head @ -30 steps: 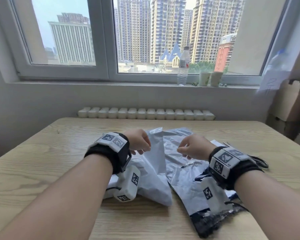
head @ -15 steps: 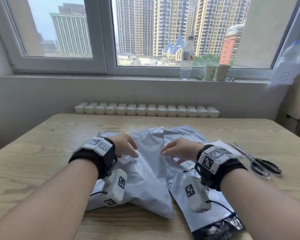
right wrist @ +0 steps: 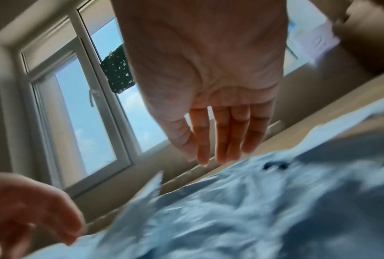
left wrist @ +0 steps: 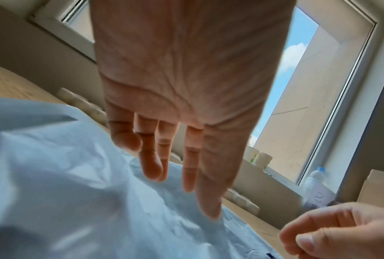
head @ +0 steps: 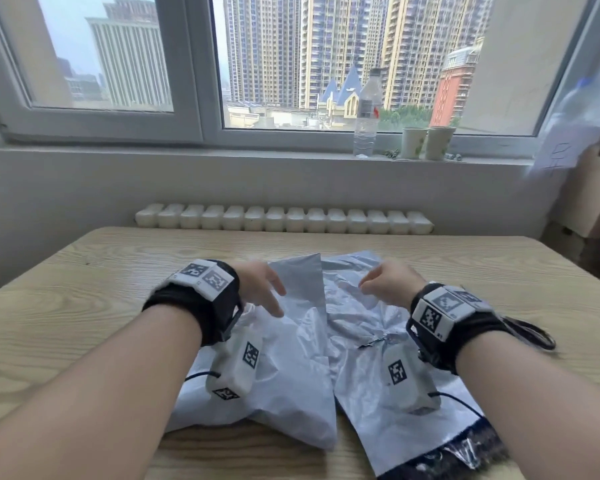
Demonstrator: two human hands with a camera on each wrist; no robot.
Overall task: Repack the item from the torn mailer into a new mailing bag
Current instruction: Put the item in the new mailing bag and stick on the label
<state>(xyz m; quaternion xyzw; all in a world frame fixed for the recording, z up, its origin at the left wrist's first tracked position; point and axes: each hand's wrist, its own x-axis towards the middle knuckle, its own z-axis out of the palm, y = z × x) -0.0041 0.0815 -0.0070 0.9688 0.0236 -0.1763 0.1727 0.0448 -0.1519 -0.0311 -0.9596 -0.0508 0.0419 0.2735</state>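
Two grey plastic mailers lie side by side on the wooden table (head: 84,306). The left mailer (head: 291,386) is bulgy and smooth. The right mailer (head: 364,382) is crumpled, has a tear near its middle, and shows a dark plastic-wrapped item (head: 458,459) at its near end. My left hand (head: 264,289) hovers over the left mailer with its fingers (left wrist: 151,157) straight and spread, holding nothing. My right hand (head: 385,282) hovers over the right mailer; its fingers (right wrist: 221,140) hang straight and empty above the blurred plastic (right wrist: 252,210).
Black-handled scissors (head: 530,336) lie on the table right of my right wrist. A water bottle (head: 366,112) and two paper cups (head: 426,142) stand on the windowsill. A white radiator (head: 284,221) runs behind the table. Cardboard boxes (head: 593,202) stand at the far right.
Both hands let go of the mailer edges they pinched a second ago, and the fingers opened. They hover a little farther apart over the mailers.
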